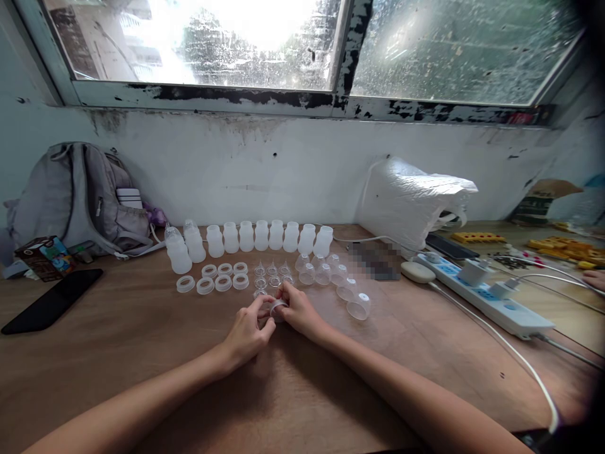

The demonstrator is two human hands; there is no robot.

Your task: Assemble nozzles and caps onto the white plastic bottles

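Note:
My left hand (pixel 248 331) and my right hand (pixel 297 310) meet at the middle of the wooden table (pixel 142 366), both pinched on one small translucent plastic ring (pixel 277 307). Just beyond them lie several white rings (pixel 222 277), small clear nipples (pixel 271 272) and clear caps (pixel 338 280). A row of several small white bottles (pixel 255 236) stands behind those parts, near the wall.
A grey backpack (pixel 80 195) leans at the back left, with a small carton (pixel 45 257) and a black phone (pixel 51 299) before it. A white plastic bag (pixel 411 198), a power strip (pixel 482 293) with cables and yellow parts (pixel 477 238) occupy the right. Another person's fingers (pixel 596 279) show at the right edge.

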